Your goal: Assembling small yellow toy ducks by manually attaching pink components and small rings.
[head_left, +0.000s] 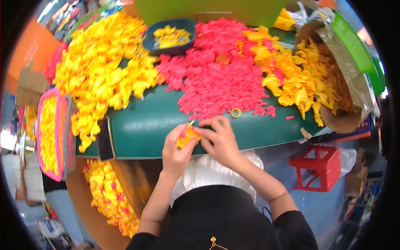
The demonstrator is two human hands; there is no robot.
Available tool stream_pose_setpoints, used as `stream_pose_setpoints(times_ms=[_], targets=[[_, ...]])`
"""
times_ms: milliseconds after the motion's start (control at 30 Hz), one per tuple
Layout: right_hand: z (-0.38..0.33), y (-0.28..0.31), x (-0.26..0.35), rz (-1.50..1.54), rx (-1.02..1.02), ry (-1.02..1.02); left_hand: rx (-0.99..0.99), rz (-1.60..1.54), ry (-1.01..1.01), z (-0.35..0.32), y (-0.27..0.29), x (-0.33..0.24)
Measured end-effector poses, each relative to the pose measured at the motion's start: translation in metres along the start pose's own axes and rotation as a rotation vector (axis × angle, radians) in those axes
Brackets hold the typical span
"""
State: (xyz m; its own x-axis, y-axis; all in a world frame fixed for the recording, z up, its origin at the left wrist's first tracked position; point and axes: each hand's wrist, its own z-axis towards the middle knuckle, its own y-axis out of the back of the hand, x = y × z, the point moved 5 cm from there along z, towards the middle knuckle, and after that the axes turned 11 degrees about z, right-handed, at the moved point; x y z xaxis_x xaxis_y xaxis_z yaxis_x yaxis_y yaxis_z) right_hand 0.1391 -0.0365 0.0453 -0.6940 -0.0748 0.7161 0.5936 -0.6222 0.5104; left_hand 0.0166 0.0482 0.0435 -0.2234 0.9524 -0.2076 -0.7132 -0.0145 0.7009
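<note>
My left hand [175, 151] is closed around a small yellow plastic piece [185, 138] with a bit of pink on it, just over the table's near edge. My right hand [221, 139] meets it from the other side, fingers bent and pinched at the piece; what lies between those fingertips is hidden. A thin silvery tip shows above the left fingers. Beyond the hands spreads a heap of small pink plastic pieces [225, 87] on the dark green table [141, 129]. A yellow ring, perhaps a tape roll [236, 112], lies at its near edge.
Yellow pieces [104, 62] pile up at left; more spill from a cardboard box [354, 100] at right. A dark bowl [168, 48] stands at the back. A phone [106, 139], a pink basket [62, 137], an open carton of pieces [125, 187] and a red stool [318, 166] are nearby.
</note>
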Motion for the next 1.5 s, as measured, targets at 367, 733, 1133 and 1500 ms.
stream_pose_setpoints(times_ms=[367,733,1133,1500], targets=[[0.005,0.075,0.004,0.358,0.168,-0.133,0.668,-2.113,0.895,-0.018,-0.042,-0.045],[0.068,0.201,-0.13,-0.127,0.239,-0.339,0.106,-1.281,0.78,0.007,-0.004,0.039],[0.071,0.194,-0.116,-0.351,0.111,-0.177,0.032,-1.156,0.768,0.019,0.0,0.051],[-0.02,0.076,-0.022,-0.278,0.1,-0.252,0.143,-1.879,0.901,0.0,-0.022,0.021]])
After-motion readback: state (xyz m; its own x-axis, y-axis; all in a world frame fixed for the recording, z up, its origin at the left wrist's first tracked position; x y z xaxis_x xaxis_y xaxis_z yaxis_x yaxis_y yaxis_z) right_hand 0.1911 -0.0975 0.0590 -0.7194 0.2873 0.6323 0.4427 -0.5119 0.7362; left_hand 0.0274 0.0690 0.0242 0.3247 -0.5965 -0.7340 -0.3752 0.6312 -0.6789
